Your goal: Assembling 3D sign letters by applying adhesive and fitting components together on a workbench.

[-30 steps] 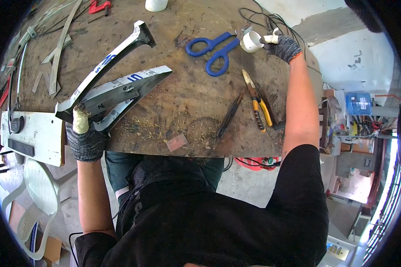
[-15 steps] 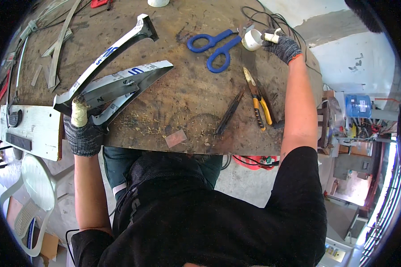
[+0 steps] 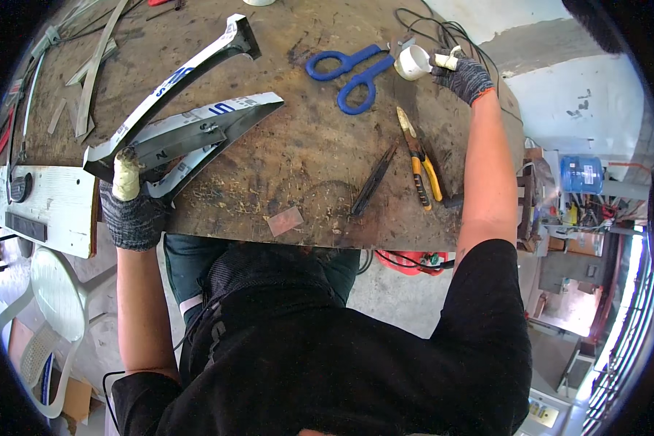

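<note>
My left hand [image 3: 132, 218], in a dark knitted glove with its thumb wrapped in cream tape, grips the near end of a forked trim piece [image 3: 174, 142]. The piece has white printed film on its outer faces and dark undersides, and its arms reach up over the table. Most of those fingers are hidden beneath it. Gloved too, my right hand [image 3: 461, 75] is closed at the far right, its fingertips beside a small white cup-like container [image 3: 412, 63]. Whether they pinch the container's edge or something small cannot be made out. Blue-handled scissors [image 3: 357, 90] lie left of the container.
On the worn wooden table [image 3: 298, 160] lie yellow-handled pliers [image 3: 420, 161], dark tweezers [image 3: 374, 182] and a small copper-coloured rectangle [image 3: 285, 221]. Metal strips [image 3: 92, 69] lie at the far left, cables [image 3: 454, 33] at the far right. A pale chair [image 3: 58, 294] stands at left.
The whole view has shifted slightly. My left hand still grips the trim piece, and my right hand stays beside the white container with little visible movement.
</note>
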Demonstrator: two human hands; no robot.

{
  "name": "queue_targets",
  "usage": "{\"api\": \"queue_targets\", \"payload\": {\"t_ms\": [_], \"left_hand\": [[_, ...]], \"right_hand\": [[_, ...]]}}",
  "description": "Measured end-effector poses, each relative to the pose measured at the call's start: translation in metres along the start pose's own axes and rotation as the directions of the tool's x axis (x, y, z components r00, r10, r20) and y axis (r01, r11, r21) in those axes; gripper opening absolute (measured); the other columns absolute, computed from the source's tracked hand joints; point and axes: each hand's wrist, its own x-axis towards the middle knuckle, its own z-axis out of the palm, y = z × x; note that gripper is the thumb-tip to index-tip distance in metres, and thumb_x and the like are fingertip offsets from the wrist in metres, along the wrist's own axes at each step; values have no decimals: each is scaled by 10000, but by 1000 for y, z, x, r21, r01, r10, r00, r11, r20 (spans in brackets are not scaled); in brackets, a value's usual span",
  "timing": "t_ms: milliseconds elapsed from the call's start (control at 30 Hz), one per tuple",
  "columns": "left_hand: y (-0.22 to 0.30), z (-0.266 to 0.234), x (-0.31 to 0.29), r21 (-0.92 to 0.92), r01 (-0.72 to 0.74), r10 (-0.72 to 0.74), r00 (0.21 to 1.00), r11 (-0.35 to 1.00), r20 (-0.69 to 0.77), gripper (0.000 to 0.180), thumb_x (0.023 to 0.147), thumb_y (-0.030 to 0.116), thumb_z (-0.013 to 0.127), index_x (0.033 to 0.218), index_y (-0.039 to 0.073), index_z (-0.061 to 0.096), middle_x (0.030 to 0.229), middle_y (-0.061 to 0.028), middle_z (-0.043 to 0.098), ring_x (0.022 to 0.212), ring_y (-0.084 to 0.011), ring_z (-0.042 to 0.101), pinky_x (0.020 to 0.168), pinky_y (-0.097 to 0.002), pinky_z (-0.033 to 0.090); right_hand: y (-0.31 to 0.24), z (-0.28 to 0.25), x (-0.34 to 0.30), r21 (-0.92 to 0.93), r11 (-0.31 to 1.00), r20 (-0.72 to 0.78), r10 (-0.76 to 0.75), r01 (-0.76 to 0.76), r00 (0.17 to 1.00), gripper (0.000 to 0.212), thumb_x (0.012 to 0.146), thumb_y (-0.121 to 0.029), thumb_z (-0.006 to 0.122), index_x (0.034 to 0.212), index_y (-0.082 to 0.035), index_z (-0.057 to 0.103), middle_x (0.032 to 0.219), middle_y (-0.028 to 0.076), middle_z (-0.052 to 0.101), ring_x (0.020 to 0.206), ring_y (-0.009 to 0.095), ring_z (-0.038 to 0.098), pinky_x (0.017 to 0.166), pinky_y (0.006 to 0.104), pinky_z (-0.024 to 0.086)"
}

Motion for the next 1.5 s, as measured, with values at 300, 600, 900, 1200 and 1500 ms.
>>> {"api": "queue_targets", "payload": {"t_ms": [300,600,900,1200,1500], "left_hand": [[0,0,-1,88,11,-2,995,996,-101,656,913,536,565,1288,2,494,1165,-155,591,1026,-256,599,886,-394,537],[3,14,0,-88,-30,31,999,996,11,515,905,378,666,1254,25,530,1154,-148,623,1019,-266,633,824,-403,582],[-8,47,-11,107,-233,247,958,967,-143,357,875,230,731,1136,11,624,1002,-63,656,848,-136,617,749,-312,545],[-23,88,-29,309,-534,564,826,787,-12,460,830,150,773,1206,-35,584,1134,-111,657,1013,-179,618,909,-313,475],[-16,92,-35,414,-505,524,848,758,75,386,836,158,760,1164,-6,638,1077,-88,683,974,-151,634,886,-288,487]], "right_hand": [[-3,3,-3,-580,773,215,-157,255,964,346,847,-210,715,1157,-67,656,1049,65,700,962,241,667,831,392,560],[-28,69,-53,169,966,-13,-194,194,981,259,848,-85,711,1094,-53,637,932,76,659,816,180,643,688,355,586],[-32,222,-188,13,878,338,-455,479,824,242,825,-119,744,1037,-10,700,839,27,683,755,130,658,720,258,555],[-4,290,-223,-296,819,48,-502,492,864,465,778,-37,770,1212,-22,605,922,51,683,836,101,627,775,250,531],[11,313,-225,-320,800,-60,-552,508,832,421,831,5,699,1225,42,556,1078,118,688,954,143,647,840,278,534]]}}
